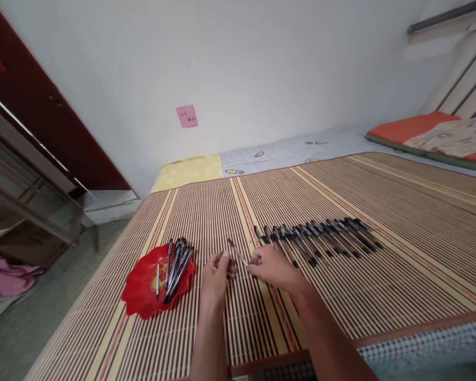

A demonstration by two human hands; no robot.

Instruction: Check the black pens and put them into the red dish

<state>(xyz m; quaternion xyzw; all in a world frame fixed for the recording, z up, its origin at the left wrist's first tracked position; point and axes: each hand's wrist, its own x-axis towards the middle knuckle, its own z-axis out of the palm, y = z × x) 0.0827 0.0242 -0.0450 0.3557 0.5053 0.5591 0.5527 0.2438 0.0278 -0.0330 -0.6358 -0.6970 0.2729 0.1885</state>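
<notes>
At lower centre, a pen [238, 252] is pinched endwise by the right hand [273, 265], seemingly for control, the left hand [214, 272] half-curled, hold unclear.

Soft, diffuse indoor light washes over a pale wall [262, 69], its source impossible to place, while the left side sinks into dimness around a dark red door [57, 106] edged by a thin bright line. Faint, loose-edged shadows fall on the mat [206, 217] near the hands [215, 271], and small highlights glint on the glossy tray [138, 280]. Wide-angle distortion tilts the door and fans the mat's stripes; the lower right edge smears. Fine detail is soft: the lined-up pens [347, 228] blend darkly together, and writing on the pink note [186, 116] is illegible.
</notes>
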